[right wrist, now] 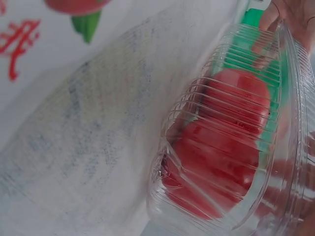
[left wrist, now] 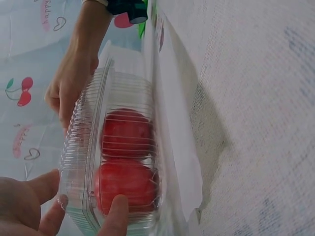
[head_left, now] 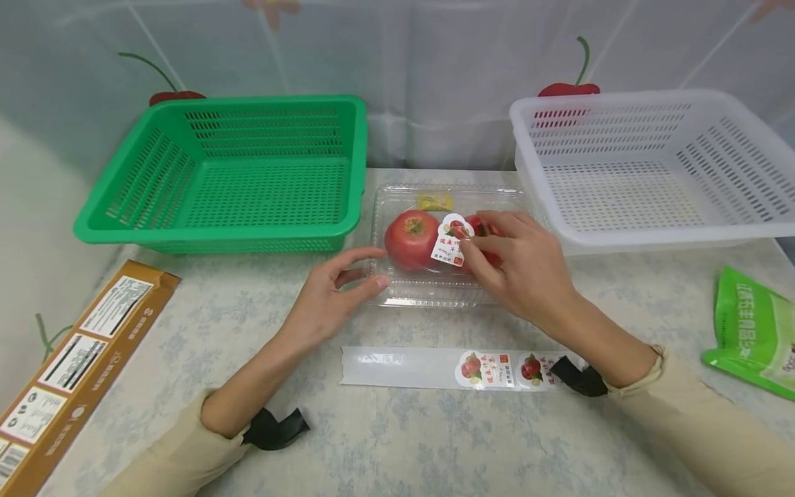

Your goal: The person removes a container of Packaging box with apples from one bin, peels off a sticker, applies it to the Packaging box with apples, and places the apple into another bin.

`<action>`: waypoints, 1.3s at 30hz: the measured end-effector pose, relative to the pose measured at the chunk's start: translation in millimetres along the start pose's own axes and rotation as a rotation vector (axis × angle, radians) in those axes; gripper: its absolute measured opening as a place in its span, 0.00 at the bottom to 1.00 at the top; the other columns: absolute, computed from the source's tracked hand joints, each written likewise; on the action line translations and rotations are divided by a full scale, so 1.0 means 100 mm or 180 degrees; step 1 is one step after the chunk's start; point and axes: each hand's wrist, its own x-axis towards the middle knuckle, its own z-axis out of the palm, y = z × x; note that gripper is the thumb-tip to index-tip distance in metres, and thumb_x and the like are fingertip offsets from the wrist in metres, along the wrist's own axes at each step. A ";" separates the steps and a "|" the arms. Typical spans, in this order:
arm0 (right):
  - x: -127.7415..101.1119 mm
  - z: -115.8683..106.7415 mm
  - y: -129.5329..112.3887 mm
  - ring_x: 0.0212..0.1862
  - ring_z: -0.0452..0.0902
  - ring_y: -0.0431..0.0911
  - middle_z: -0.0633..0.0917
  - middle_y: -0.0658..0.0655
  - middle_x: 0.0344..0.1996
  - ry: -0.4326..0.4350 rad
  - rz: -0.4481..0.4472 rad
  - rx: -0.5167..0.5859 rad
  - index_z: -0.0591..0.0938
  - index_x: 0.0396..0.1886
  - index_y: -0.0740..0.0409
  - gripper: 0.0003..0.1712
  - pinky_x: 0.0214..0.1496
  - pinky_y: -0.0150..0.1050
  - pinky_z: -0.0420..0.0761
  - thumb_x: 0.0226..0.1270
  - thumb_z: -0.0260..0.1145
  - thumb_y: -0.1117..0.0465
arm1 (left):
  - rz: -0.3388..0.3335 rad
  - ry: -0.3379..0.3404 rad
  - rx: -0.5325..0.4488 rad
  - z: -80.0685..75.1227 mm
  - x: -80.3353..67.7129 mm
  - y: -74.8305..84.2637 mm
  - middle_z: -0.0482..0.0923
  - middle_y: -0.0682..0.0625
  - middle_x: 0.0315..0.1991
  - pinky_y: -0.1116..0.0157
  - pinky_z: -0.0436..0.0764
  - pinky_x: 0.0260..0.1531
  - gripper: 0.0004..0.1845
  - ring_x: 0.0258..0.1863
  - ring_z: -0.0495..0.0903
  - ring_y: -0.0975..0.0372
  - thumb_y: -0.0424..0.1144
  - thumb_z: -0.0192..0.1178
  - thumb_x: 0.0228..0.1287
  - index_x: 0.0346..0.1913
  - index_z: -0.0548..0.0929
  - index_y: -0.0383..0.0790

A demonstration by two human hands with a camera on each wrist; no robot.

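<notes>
From the head view, I saw the clear clamshell box (head_left: 435,290) sitting on the table (head_left: 435,442) between the green basket (head_left: 236,172) and the white basket (head_left: 646,166), with two red apples (head_left: 410,238) inside. My right hand (head_left: 528,266) lay over the lid, fingers curled, pinching the fruit sticker (head_left: 450,243) against it. My left hand (head_left: 329,297) was at the box's near left corner, thumb and fingers loosely spread and touching its edge. The sticker strip (head_left: 428,367) lay on the table just in front of the box, a cardboard carton (head_left: 74,373) to the far left, a green packet (head_left: 751,331) to the far right.

In the left wrist view, my left hand (left wrist: 29,206) had its thumb flat on the ribbed box (left wrist: 113,167) wall and fingers by the rim, not closed round it; the right hand (left wrist: 69,88) was on the lid beyond.

In the right wrist view, I saw the box (right wrist: 231,147) and apples (right wrist: 226,147) close up; I could not tell the hand's state from there
</notes>
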 end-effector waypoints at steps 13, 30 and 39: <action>-0.09 -0.10 0.00 0.44 0.81 0.56 0.87 0.60 0.40 0.0642 -0.0179 0.0467 0.89 0.27 0.62 0.15 0.46 0.48 0.78 0.62 0.62 0.57 | -0.0010 -0.0034 -0.0013 0.05 0.01 0.06 0.66 0.54 0.67 0.52 0.80 0.51 0.22 0.62 0.72 0.53 0.41 0.64 0.68 0.63 0.77 0.46; -0.66 -0.97 0.51 0.44 0.63 0.46 0.67 0.50 0.51 0.2639 0.3691 0.4073 0.72 0.65 0.44 0.30 0.40 0.42 0.85 0.67 0.66 0.69 | -0.0440 -0.0359 -0.1113 0.06 0.17 0.14 0.48 0.51 0.75 0.47 0.84 0.40 0.33 0.69 0.58 0.44 0.25 0.50 0.64 0.73 0.64 0.47; -0.71 -0.91 0.89 0.75 0.49 0.51 0.51 0.45 0.73 0.2032 0.3970 0.3522 0.49 0.76 0.21 0.53 0.70 0.47 0.64 0.64 0.71 0.59 | -0.0462 -0.0212 -0.0790 0.07 0.20 0.14 0.52 0.53 0.75 0.49 0.82 0.45 0.25 0.67 0.63 0.50 0.34 0.56 0.70 0.69 0.70 0.48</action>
